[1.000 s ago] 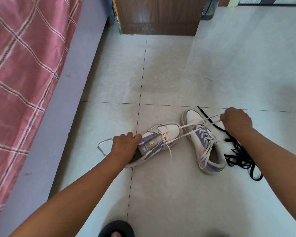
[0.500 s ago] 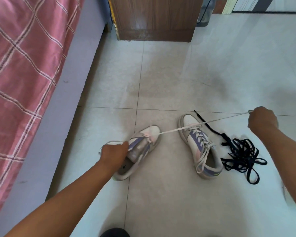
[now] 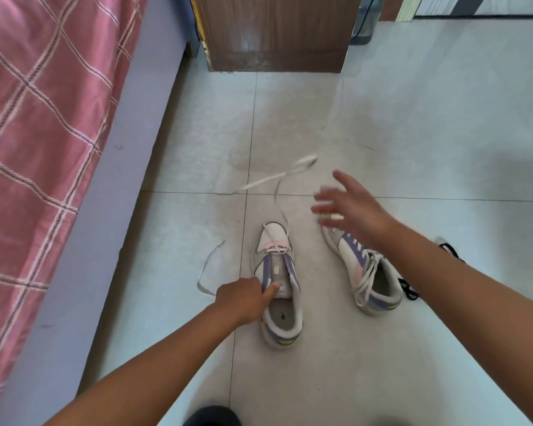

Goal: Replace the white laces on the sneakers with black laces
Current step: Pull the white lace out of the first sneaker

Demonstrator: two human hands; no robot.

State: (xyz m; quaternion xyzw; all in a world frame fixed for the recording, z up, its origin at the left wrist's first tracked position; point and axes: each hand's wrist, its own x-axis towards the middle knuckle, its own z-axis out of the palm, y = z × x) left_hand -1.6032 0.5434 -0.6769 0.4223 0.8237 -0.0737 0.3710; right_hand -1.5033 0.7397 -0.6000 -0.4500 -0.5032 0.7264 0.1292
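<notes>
Two white sneakers with purple and pink panels stand on the tiled floor. My left hand (image 3: 245,298) grips the left sneaker (image 3: 279,290) at its tongue and collar. Its white lace (image 3: 282,178) is pulled out of most eyelets: one end flies loose in the air beyond the toe, the other end lies on the floor to the left. My right hand (image 3: 350,204) hovers, blurred, with fingers spread above the toe of the right sneaker (image 3: 365,272), which is laced in white. The black laces (image 3: 411,289) show only partly behind my right forearm.
A bed with a pink checked cover (image 3: 34,118) and a lilac frame runs along the left. A brown wooden cabinet (image 3: 274,32) stands at the back. A dark slipper toe (image 3: 211,418) shows at the bottom edge.
My right hand let go of the white lace, which now flies loose, and swung back left over the right sneaker. The left sneaker was turned upright, toe pointing away.
</notes>
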